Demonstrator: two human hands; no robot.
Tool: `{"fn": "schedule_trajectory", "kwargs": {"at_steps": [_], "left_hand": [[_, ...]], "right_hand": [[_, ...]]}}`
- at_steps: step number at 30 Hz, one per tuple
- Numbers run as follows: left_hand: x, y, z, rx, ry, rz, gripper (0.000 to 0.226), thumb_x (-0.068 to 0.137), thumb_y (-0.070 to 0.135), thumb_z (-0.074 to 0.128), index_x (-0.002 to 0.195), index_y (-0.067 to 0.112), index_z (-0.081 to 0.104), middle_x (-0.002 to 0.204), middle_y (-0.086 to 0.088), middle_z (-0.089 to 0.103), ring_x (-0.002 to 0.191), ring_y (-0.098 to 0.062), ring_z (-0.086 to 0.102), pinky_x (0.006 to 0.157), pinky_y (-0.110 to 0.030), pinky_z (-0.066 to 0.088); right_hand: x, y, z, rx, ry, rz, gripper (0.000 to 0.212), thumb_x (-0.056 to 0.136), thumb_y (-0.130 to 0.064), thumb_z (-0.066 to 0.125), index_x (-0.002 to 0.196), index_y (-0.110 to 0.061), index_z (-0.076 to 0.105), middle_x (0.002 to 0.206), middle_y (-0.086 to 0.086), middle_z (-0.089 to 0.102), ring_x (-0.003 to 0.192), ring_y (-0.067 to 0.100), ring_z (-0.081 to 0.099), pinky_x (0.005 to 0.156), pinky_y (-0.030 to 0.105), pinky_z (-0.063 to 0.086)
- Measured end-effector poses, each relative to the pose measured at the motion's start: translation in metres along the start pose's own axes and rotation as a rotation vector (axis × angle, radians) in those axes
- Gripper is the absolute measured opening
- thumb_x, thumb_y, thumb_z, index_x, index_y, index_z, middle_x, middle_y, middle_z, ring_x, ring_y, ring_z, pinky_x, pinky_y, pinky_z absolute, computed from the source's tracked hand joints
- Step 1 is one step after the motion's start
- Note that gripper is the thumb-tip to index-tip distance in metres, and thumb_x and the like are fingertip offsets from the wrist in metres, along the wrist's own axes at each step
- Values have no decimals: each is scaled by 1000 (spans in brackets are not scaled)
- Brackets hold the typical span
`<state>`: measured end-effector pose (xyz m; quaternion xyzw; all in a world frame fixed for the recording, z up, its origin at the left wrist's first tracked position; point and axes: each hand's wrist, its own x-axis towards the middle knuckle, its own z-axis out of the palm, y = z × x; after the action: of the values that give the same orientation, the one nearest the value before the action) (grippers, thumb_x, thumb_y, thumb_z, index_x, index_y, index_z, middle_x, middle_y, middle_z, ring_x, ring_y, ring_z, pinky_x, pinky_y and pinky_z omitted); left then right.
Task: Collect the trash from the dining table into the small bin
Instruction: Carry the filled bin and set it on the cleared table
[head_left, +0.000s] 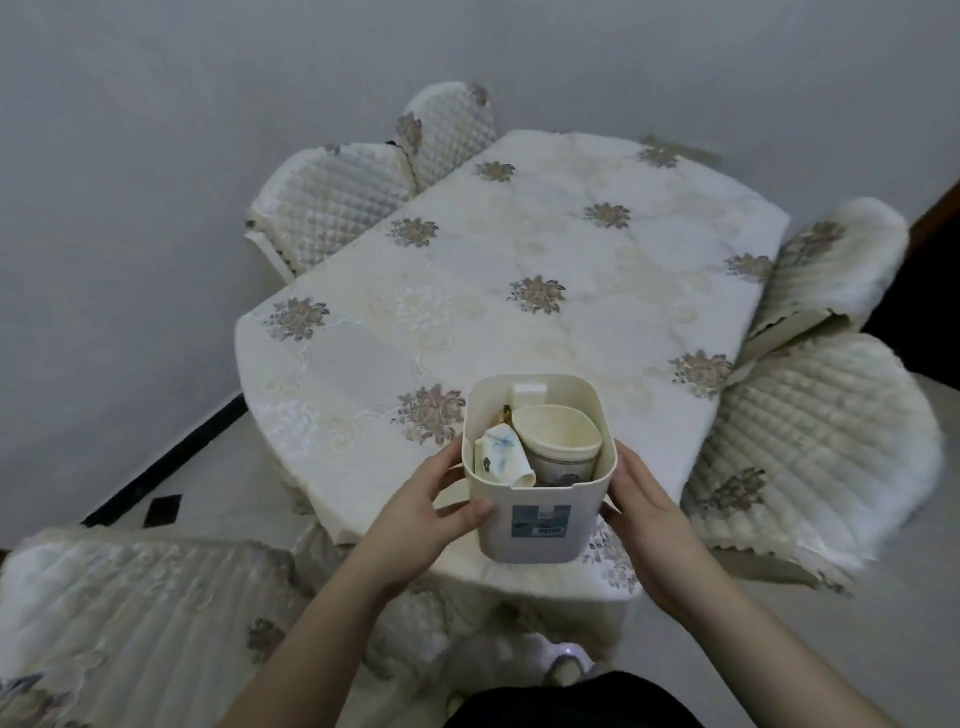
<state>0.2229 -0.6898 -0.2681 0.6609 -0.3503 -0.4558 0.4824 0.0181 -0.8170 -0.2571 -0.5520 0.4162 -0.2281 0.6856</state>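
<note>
A small cream bin (537, 512) with a blue label on its front sits at the near edge of the dining table (519, 270). Inside it stand a paper cup (558, 444) and a crumpled white wrapper (501, 457) with blue marks. My left hand (426, 512) grips the bin's left side, thumb across the front. My right hand (647, 512) presses against its right side. Both hands hold the bin between them. The tabletop shows only its embroidered floral cloth.
Quilted, fur-trimmed chairs surround the table: two at the far left (343, 202), two on the right (810, 447), one at the near left (130, 623). A grey wall (156, 156) stands behind, with pale floor tiles below on the left.
</note>
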Motion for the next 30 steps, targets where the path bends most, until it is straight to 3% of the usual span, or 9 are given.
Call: {"fn": "schedule_trajectory", "kwargs": {"at_steps": [4, 7, 13, 17, 20, 24, 26, 30], "left_hand": [[34, 8, 21, 47, -127, 16, 80, 80, 39, 79, 150, 34, 42, 149, 19, 50, 135, 1, 46, 88, -10, 49], [58, 15, 39, 54, -189, 15, 76, 83, 27, 79, 150, 33, 42, 149, 17, 50, 135, 1, 47, 91, -15, 51], [91, 26, 74, 123, -262, -13, 77, 84, 31, 78, 150, 36, 41, 150, 21, 48, 138, 1, 43, 104, -28, 50], [110, 30, 91, 193, -321, -17, 76, 87, 30, 76, 152, 39, 37, 151, 23, 45, 140, 2, 39, 107, -33, 49], [119, 29, 99, 196, -384, -22, 77, 89, 30, 74, 153, 39, 34, 154, 23, 41, 142, 3, 37, 109, -33, 46], [129, 25, 108, 192, -467, -14, 71, 92, 49, 62, 155, 40, 29, 159, 24, 33, 144, 5, 32, 111, -26, 41], [133, 24, 112, 117, -447, -49, 63, 95, 58, 50, 153, 40, 35, 155, 24, 39, 140, 3, 39, 111, -30, 42], [143, 21, 119, -11, -290, -162, 41, 107, 39, 35, 144, 37, 52, 146, 18, 54, 130, -1, 53, 102, -30, 51]], "right_hand": [[0, 3, -32, 63, 76, -5, 35, 99, -43, 40, 133, -42, 48, 133, -25, 54, 122, -5, 49, 105, 31, 40], [1, 2, -56, 125, 108, 5, 34, 99, -39, 42, 132, -42, 49, 130, -29, 54, 121, -7, 50, 97, 22, 44], [11, 2, -99, 184, 153, 13, 26, 99, -38, 42, 118, -51, 52, 112, -43, 57, 113, -15, 50, 85, 16, 47], [20, 10, -119, 228, 216, 33, 30, 98, -39, 45, 126, -43, 54, 126, -29, 56, 118, -5, 52, 91, 23, 47], [22, 14, -125, 227, 256, 47, 31, 100, -34, 43, 128, -38, 54, 124, -22, 60, 108, -7, 58, 88, 21, 49], [22, 21, -129, 180, 369, 54, 32, 100, -33, 41, 129, -40, 51, 127, -21, 57, 105, -11, 57, 97, 26, 46], [24, 24, -131, 160, 392, 58, 32, 99, -38, 43, 130, -43, 51, 130, -21, 55, 115, -6, 53, 105, 33, 41], [26, 28, -123, 147, 430, 77, 32, 99, -34, 43, 130, -42, 51, 128, -20, 56, 106, -12, 56, 96, 27, 46]]}}
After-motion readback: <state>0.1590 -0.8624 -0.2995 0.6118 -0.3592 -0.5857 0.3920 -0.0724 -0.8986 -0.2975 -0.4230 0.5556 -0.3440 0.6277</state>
